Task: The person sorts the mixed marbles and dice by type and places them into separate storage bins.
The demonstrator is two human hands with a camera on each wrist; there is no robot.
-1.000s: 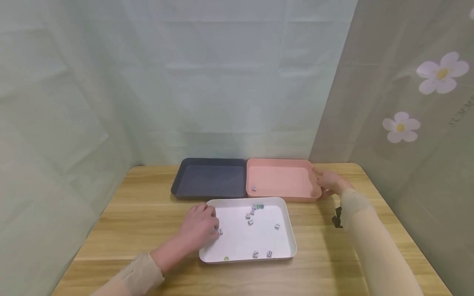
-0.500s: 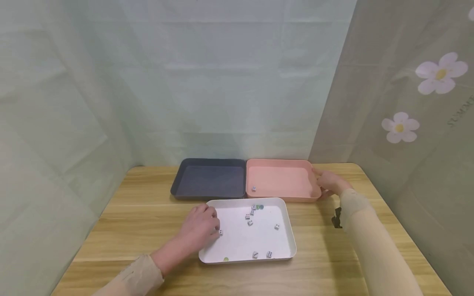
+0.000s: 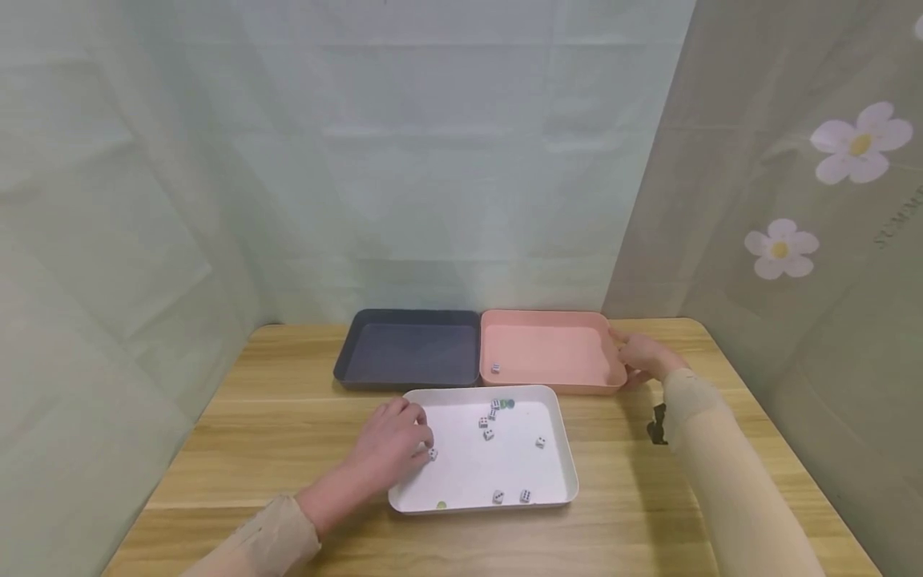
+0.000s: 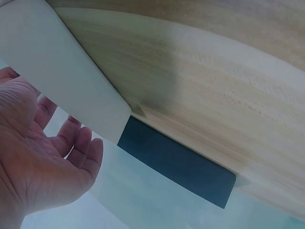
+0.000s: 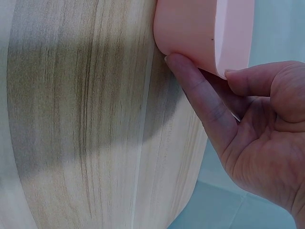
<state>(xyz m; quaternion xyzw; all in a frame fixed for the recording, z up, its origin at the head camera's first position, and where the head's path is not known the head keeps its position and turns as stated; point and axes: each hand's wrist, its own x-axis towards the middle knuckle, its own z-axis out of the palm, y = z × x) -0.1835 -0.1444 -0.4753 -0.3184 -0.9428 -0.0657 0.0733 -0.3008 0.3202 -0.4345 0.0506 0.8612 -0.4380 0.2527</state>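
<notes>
In the head view, my left hand point(image 3: 392, 441) reaches over the left rim of a white tray point(image 3: 461, 482), its fingers bent. A white die point(image 3: 433, 454) sits at its fingertips, apparently pinched. From the left wrist, bent fingers point(image 4: 93, 152) show behind the tray wall, which hides the die. At the right end of a pink tray point(image 3: 551, 344), my right hand point(image 3: 645, 355) holds the edge. The right wrist view has the thumb point(image 5: 252, 80) against the rim and a finger point(image 5: 190, 81) at the tray's lower corner. One die point(image 3: 495, 368) lies inside the pink tray.
A dark blue tray point(image 3: 411, 353) stands left of the pink one, behind the white tray. Several more dice, such as one die point(image 3: 541, 441), are spread over the white tray. A small black object point(image 3: 657, 425) lies by the right sleeve. Curtains point(image 3: 433, 160) enclose the wooden table point(image 3: 288, 417).
My left fingers have shifted very slightly to the right, and the die at their tips has moved with them. The right hand stays on the pink tray.
</notes>
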